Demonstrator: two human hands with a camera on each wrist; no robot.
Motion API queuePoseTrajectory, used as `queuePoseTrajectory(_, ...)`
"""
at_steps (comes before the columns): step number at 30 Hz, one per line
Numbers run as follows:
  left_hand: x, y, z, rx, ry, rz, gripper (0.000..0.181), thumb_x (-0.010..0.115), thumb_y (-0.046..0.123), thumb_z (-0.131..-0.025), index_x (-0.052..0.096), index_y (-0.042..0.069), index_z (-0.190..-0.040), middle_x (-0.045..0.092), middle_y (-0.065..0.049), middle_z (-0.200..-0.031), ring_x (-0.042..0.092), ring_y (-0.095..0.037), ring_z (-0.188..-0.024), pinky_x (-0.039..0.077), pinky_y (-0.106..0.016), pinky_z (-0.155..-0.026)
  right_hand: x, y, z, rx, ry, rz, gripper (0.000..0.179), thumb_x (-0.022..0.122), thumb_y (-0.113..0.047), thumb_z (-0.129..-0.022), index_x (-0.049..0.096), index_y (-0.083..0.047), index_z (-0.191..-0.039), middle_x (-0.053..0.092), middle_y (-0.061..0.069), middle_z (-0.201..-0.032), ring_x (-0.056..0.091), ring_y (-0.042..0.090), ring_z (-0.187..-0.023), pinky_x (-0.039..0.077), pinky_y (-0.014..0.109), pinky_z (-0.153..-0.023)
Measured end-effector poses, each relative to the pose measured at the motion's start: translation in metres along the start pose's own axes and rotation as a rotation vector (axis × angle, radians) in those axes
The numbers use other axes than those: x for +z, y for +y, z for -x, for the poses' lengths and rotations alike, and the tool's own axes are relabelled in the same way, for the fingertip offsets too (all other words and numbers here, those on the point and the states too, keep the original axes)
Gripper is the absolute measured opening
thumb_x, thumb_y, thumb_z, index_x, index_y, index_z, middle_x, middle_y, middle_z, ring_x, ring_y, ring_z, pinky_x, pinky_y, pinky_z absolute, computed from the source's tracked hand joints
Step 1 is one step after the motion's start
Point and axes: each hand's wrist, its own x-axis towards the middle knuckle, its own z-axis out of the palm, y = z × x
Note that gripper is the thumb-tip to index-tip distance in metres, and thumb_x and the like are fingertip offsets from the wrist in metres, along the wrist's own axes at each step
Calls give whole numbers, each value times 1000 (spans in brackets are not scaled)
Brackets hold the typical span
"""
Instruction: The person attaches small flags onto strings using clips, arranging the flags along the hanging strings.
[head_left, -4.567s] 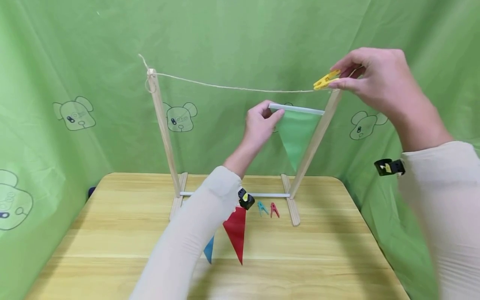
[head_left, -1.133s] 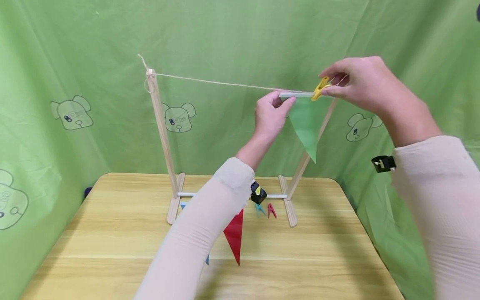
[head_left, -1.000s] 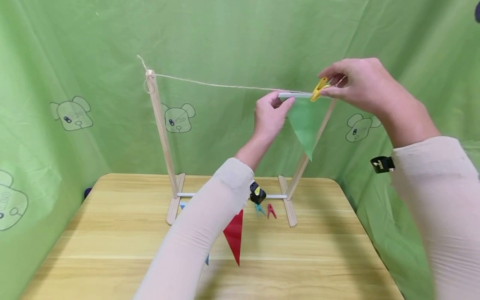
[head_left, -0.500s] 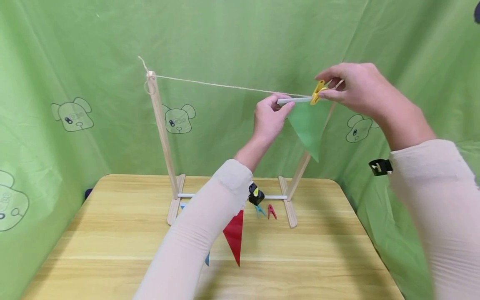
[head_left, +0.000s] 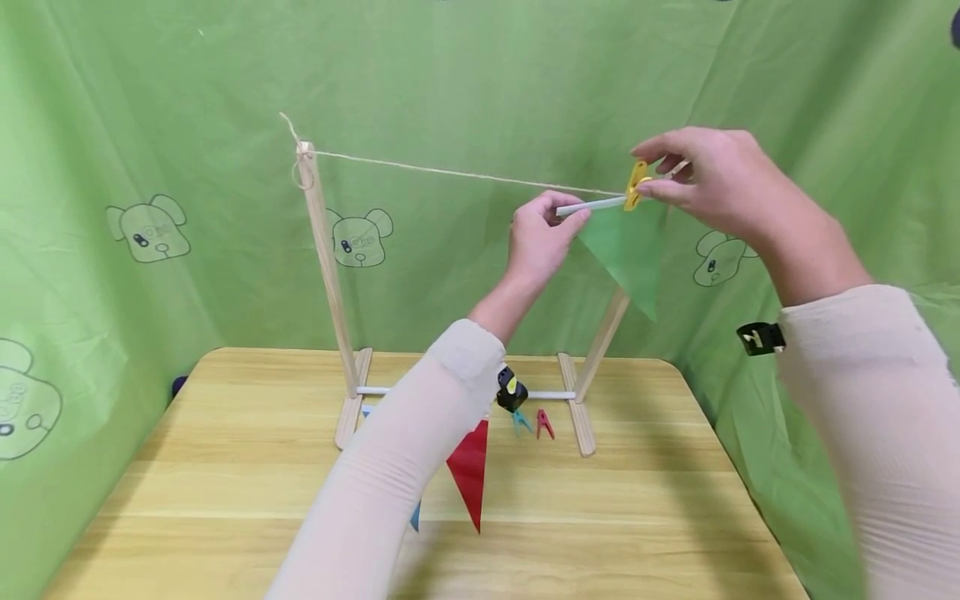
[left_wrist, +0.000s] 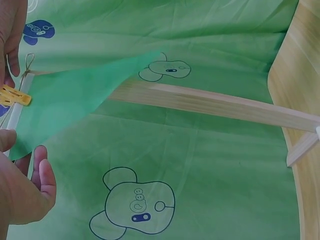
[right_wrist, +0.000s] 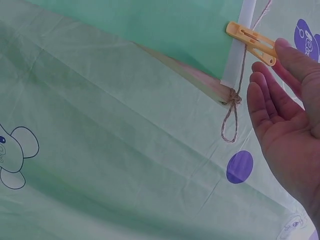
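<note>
A green triangular pennant [head_left: 622, 250] with a white top strip [head_left: 592, 206] hangs near the right end of the string [head_left: 465, 175]. My left hand [head_left: 542, 237] pinches the strip's left end between thumb and fingers. With thumb and fingers my right hand [head_left: 708, 175] holds a yellow clothespin [head_left: 637, 185] by its handles. In the right wrist view the clothespin [right_wrist: 250, 40] bites over the white strip, and the string passes beside it. The left wrist view shows the pennant [left_wrist: 70, 100] running sideways from the clothespin [left_wrist: 15, 96].
Two wooden posts [head_left: 326, 267] carry the string above the table [head_left: 600, 517]; a white rod joins their feet. A red pennant [head_left: 471, 471], a partly hidden blue one [head_left: 415, 517], a teal clothespin [head_left: 522, 422] and a red clothespin [head_left: 544, 425] lie on the table.
Both hands first brought the pennant and the yellow clothespin together at the string. Over the last second the strip's left end has dropped slightly, and the pennant's tip has swung right.
</note>
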Motion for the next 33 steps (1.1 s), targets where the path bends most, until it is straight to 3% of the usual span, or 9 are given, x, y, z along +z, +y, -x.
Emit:
queuePoseTrajectory(7, -3, -3, 0, 1, -1, -1, 21, 76, 13, -94, 72, 5, -113, 76, -9, -99, 64, -8, -78, 50, -17, -60, 1, 3, 4, 10, 29, -40, 50, 68, -22, -102, 54, -3, -146, 60, 24, -142, 62, 47, -122, 48, 61, -103)
queuePoseTrajectory(19, -10, -6, 3, 0, -18, 52, 29, 76, 12, -94, 69, 5, -121, 75, -10, -109, 71, -14, -93, 55, -18, -68, 9, 6, 19, 39, 143, -102, 55, 69, -24, -101, 51, -11, -151, 55, 18, -151, 57, 45, -131, 42, 64, -111)
queuePoseTrajectory(25, -15, -10, 8, 23, -34, 98, 39, 76, 11, -94, 64, 3, -131, 74, -12, -115, 72, -20, -101, 58, -18, -80, 16, 8, 26, 41, 199, -137, 56, 71, -23, -99, 51, -13, -151, 55, 13, -152, 55, 41, -136, 41, 54, -115)
queuePoseTrajectory(33, -28, -14, 16, 48, -54, 86, 41, 75, 13, -95, 63, 4, -134, 71, -12, -127, 69, -17, -108, 56, -17, -89, 30, 8, 39, 54, 277, -212, 58, 73, -18, -98, 50, -16, -152, 57, 10, -150, 56, 34, -137, 41, 26, -117)
